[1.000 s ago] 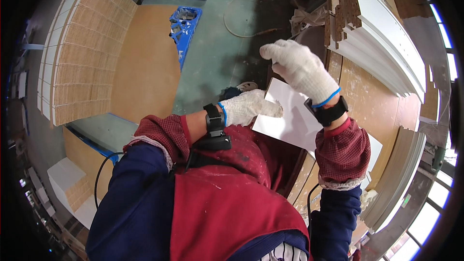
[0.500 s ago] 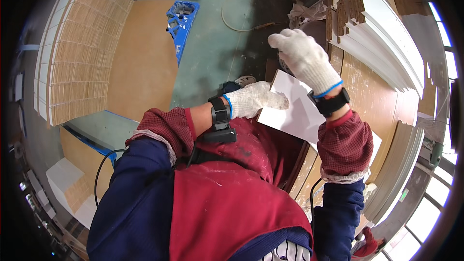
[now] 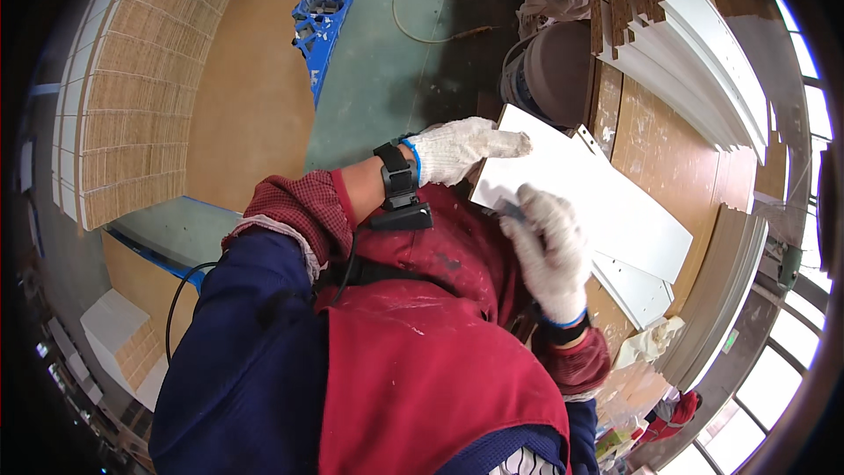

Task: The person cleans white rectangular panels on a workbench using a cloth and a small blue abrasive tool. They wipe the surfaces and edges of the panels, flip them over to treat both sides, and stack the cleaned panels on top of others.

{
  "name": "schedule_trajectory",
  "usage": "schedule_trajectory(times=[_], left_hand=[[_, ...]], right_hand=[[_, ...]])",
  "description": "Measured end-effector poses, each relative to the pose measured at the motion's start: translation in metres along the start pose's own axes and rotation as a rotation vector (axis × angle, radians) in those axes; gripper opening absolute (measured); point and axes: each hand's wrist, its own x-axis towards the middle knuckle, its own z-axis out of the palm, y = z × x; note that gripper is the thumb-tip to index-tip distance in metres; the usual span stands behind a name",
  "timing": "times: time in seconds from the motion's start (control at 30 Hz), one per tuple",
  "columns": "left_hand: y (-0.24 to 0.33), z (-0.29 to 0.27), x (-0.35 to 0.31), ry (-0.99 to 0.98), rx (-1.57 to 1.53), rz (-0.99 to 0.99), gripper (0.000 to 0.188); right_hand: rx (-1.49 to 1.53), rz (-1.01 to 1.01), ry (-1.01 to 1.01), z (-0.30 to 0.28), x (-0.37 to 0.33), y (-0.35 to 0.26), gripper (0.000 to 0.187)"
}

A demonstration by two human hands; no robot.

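One white board [image 3: 607,198], head view: its end was clasped by the gloved left hand [image 3: 473,149], the rest running rightward from that grip. Gloved right hand [image 3: 554,251], nearer the body, pinched a small grey piece [image 3: 509,209], blurred. Bucket [image 3: 560,79] stood beyond the left grip.

Gloved hands [image 3: 462,149] near each other
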Motion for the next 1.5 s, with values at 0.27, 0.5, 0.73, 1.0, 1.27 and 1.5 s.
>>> schedule_trajectory(times=[0.27, 0.5, 0.73, 1.0, 1.27, 1.5], left_hand=[[-0.015, 0.002, 0.016, -0.087, -0.15, 0.054, 0.048], [-0.023, 0.002, 0.014, -0.06, -0.196, 0.031, 0.049], [-0.014, 0.005, 0.012, -0.039, -0.113, -0.005, 0.051], [-0.021, 0.005, 0.019, -0.005, -0.146, -0.002, 0.051], [-0.001, 0.01, 0.004, -0.044, -0.062, -0.008, 0.049], [-0.011, 0.009, 0.009, -0.011, -0.079, 0.02, 0.047]], right_hand=[[-0.519, -0.209, -0.169, 0.054, -0.006, -0.016, 0.039], [-0.414, -0.29, 0.028, 0.051, -0.019, -0.01, 0.043], [-0.346, -0.123, -0.123, 0.05, -0.027, -0.007, 0.035], [0.175, 0.472, 0.658, 0.0, -0.104, 0.013, 0.035], [-0.219, 0.058, 0.433, 0.035, -0.049, 0.014, 0.037], [-0.205, -0.011, 0.106, 0.052, -0.035, -0.002, 0.028]])
